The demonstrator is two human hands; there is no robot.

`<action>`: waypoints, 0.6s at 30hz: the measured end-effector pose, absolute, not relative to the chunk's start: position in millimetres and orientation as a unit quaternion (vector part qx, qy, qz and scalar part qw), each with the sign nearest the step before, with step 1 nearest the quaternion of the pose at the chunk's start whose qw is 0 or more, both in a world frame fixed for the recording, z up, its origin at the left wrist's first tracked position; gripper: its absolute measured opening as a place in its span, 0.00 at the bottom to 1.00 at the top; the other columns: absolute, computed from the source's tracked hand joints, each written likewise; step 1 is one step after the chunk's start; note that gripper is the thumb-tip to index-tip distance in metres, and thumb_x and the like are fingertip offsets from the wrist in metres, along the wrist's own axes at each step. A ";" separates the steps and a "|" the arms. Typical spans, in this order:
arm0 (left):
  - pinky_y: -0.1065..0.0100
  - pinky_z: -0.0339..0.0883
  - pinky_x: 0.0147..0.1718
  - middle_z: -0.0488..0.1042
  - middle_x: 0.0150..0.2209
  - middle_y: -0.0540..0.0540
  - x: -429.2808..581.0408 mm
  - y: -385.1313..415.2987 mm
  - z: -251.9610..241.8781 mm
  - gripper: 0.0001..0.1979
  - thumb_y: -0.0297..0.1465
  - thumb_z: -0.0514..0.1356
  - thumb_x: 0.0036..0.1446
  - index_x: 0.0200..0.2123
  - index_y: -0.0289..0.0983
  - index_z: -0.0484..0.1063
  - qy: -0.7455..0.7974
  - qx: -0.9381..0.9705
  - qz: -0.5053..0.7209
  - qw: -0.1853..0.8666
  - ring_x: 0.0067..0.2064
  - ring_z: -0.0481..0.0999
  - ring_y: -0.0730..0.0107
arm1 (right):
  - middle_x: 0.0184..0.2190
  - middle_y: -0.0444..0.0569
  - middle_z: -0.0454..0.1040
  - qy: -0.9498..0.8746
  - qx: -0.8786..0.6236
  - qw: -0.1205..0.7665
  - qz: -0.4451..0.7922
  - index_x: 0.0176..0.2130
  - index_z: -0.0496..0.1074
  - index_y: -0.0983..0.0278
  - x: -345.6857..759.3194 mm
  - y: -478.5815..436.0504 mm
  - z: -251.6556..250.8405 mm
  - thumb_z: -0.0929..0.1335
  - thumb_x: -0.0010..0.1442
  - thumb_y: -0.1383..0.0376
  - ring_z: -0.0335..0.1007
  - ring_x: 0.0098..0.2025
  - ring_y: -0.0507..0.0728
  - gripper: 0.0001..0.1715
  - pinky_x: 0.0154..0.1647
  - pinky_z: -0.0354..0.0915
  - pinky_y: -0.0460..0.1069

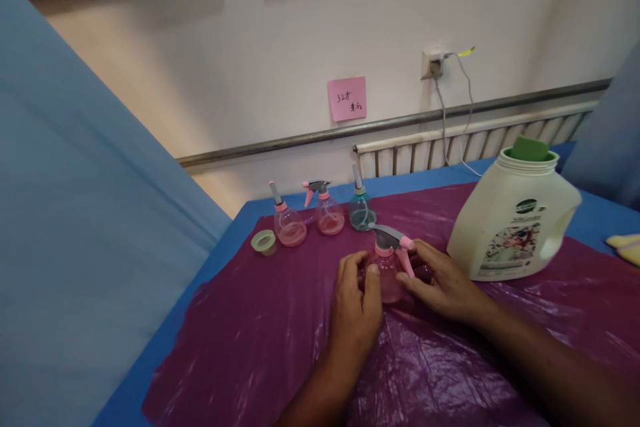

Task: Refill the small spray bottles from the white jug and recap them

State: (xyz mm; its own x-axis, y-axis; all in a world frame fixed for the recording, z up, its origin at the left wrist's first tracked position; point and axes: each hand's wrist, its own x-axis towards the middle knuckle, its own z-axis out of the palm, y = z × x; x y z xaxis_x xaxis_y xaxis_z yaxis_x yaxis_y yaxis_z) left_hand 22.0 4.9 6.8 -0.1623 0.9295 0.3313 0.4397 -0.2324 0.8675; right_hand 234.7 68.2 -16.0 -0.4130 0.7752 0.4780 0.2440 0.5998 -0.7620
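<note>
A round, see-through spray bottle (391, 285) with a pink collar and a grey-and-pink trigger head stands upright on the purple plastic sheet. My left hand (356, 297) curls against its left side, thumb at the bottle wall. From the right, my right hand (445, 280) closes around the other side, its thumb just below the pink trigger; the far fingers are partly hidden. Behind stand two pink spray bottles (291, 230) (329, 217) and a teal spray bottle (362, 211). A small pale-green cap (264, 242) lies beside the leftmost one.
A large cream detergent jug (515, 220) with a green piece in its mouth stands at the right. The purple plastic sheet (240, 333) covers a blue tabletop (430, 180). Behind are a wall, a radiator (425, 147) and a socket (433, 65) with hanging cables.
</note>
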 end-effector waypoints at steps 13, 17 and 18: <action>0.53 0.74 0.59 0.80 0.60 0.39 22.6 3.4 10.7 0.16 0.40 0.56 0.79 0.61 0.42 0.76 0.574 0.600 0.503 0.240 0.59 0.81 0.53 | 0.53 0.52 0.82 -0.784 -0.320 0.434 0.307 0.63 0.75 0.55 234.4 68.5 -14.4 0.74 0.74 0.58 0.83 0.52 0.62 0.21 0.53 0.81 0.58; 0.51 0.73 0.62 0.80 0.59 0.38 22.3 3.7 10.7 0.16 0.40 0.57 0.79 0.61 0.42 0.76 0.576 0.601 0.504 0.232 0.60 0.81 0.53 | 0.54 0.53 0.82 -0.784 -0.318 0.432 0.313 0.63 0.75 0.56 234.2 68.5 -13.5 0.73 0.74 0.58 0.83 0.53 0.63 0.20 0.54 0.82 0.59; 0.51 0.74 0.61 0.80 0.59 0.38 22.4 3.8 10.7 0.16 0.40 0.57 0.79 0.61 0.42 0.76 0.576 0.601 0.504 0.232 0.60 0.81 0.53 | 0.54 0.54 0.82 -0.784 -0.318 0.432 0.311 0.63 0.76 0.56 234.2 68.4 -13.1 0.73 0.74 0.58 0.83 0.53 0.63 0.20 0.55 0.81 0.59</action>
